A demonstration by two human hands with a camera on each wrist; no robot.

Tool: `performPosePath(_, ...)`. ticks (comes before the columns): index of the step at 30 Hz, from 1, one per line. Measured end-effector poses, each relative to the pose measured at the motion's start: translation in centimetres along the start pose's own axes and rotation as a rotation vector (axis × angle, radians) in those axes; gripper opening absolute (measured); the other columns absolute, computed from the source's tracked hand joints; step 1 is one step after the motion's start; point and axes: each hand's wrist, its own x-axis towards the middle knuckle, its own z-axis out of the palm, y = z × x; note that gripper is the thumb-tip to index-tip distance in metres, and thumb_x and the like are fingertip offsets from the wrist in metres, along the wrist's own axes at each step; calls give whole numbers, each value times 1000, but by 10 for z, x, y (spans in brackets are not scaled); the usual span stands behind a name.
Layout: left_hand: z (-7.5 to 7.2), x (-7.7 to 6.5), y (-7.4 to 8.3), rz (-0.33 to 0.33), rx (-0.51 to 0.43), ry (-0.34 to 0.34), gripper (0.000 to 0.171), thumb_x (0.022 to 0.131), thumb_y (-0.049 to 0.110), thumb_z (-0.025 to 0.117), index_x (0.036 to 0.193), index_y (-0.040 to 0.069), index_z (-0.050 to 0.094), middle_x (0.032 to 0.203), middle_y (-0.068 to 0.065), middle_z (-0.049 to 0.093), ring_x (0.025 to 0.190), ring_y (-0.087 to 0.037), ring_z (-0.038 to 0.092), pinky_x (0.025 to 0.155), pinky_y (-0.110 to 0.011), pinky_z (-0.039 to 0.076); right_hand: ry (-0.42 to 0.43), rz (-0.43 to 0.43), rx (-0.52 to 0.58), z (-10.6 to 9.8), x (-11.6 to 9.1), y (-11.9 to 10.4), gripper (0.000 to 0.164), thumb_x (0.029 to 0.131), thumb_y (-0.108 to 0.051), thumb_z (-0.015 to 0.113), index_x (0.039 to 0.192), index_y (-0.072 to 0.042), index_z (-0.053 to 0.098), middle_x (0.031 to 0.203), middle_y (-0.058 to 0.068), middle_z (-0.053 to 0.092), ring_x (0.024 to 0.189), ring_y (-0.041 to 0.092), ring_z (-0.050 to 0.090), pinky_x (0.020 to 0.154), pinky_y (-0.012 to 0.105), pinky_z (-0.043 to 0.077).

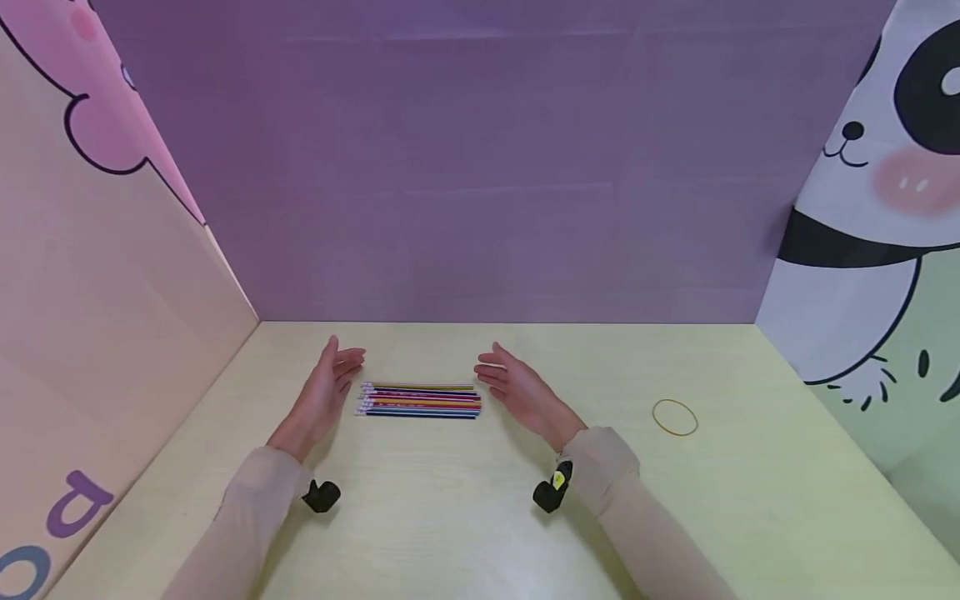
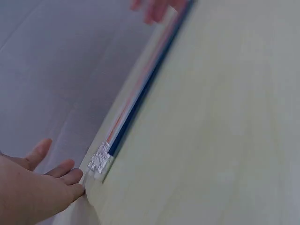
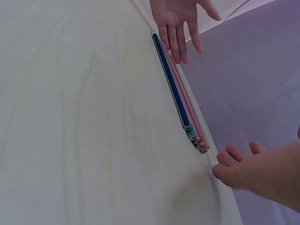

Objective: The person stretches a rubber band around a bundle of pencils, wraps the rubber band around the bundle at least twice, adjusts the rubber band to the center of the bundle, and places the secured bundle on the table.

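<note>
Several colored pencils (image 1: 420,401) lie side by side on the table, their eraser ends toward the left. My left hand (image 1: 327,392) stands just beyond those eraser ends, its fingers extended, holding nothing. Opposite it, my right hand (image 1: 521,393) is held near the other ends of the pencils, also with straight fingers and a bare palm. In the left wrist view the silvery eraser ends sit close to my left fingers (image 2: 70,176). The right wrist view shows a gap between the pencils (image 3: 180,98) and my right hand (image 3: 262,173).
A thin yellow rubber band (image 1: 675,417) lies on the pale wooden table (image 1: 420,517), to the right of my right hand. A purple panel (image 1: 480,183) closes the back. Printed side panels (image 1: 135,308) stand at left and right. Each wrist carries a small black camera (image 1: 322,497).
</note>
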Motion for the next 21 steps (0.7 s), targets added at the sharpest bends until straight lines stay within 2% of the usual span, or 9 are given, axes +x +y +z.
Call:
performPosePath(4,-6,0,-4,-20,-250,-21,80,103,63,21,152,0,23,159,-18,19,152,-27,10,123,-31,4,9,-2,56,4,6,9,62,109,-39,34,149,8,30,156,25,31,147,34,29,123,40,13)
performPosePath(7,-8,-2,-6,-11,-345,-70,75,104,60,22,150,1,24,149,-12,30,152,-28,8,123,-31,4,20,-14,62,5,7,12,61,109,-38,34,149,8,30,157,24,31,147,33,30,123,39,13)
performPosePath(13,-10,-6,-7,-2,-419,-151,71,105,57,29,148,2,32,129,-1,51,152,-28,8,123,-32,4,14,-30,108,4,6,13,61,109,-37,33,150,8,28,158,24,29,147,33,27,123,38,13)
performPosePath(17,-6,-5,-7,-4,-426,-182,69,105,56,29,148,2,34,128,1,55,151,-28,9,123,-33,4,4,-37,123,4,5,12,61,109,-37,34,150,8,27,158,24,28,148,33,27,123,38,14)
performPosePath(21,-2,-3,-8,-9,-403,-180,69,106,55,28,148,1,32,129,1,54,151,-28,10,123,-33,3,13,-47,130,8,6,14,61,110,-37,34,150,8,28,158,24,28,148,33,27,123,38,15)
